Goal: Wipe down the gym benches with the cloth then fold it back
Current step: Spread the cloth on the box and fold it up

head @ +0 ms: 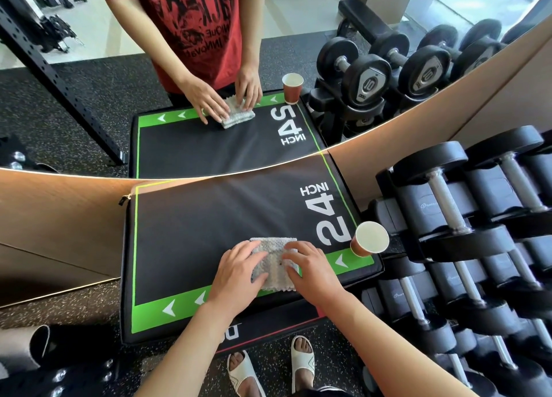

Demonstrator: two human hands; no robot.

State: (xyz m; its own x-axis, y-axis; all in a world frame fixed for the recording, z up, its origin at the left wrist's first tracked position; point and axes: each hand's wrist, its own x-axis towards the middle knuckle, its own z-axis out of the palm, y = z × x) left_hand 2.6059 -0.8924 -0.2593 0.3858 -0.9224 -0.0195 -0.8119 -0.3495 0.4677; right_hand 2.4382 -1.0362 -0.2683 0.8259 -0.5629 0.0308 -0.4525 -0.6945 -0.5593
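Both hands lie flat with fingers spread on a folded grey cloth (274,262): the left hand (239,272) on its left side, the right hand (310,269) on its right. The cloth sits near the front edge of a black and green padded box (209,217). A paper cup (369,237) stands at the box's right corner, and a mirror (89,113) is behind.

Forearms: bare, no sleeves, watch or rings visible. Feet: white open-toe slides (302,363) with moulded straps. Mirror reflection: red short-sleeved T-shirt (191,29) with black printed lettering and graphics across the front. Left hand (236,277) and right hand (310,272): ungloved.
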